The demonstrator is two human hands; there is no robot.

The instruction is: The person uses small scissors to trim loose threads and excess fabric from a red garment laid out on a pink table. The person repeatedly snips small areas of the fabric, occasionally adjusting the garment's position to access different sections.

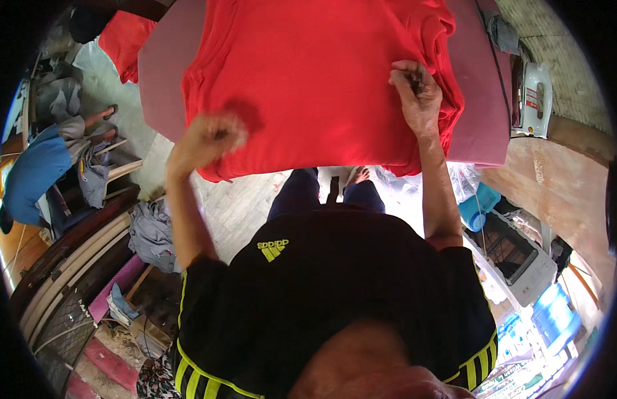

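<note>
A red shirt (315, 73) lies spread over a padded mauve ironing board (163, 66), its near edge hanging over the board's front. My left hand (205, 136) is blurred and curled, hovering just above the shirt's lower left part. My right hand (418, 93) presses down on the shirt's right side, where the cloth is bunched into folds, with a small dark thing pinched between the fingertips.
A white clothes iron (534, 100) stands at the board's right end. More red cloth (125, 40) lies at the far left. A seated person in blue (36, 173) is at the left edge. Grey clothes (149, 233) are piled on the left; crates and bottles (521, 266) stand at lower right.
</note>
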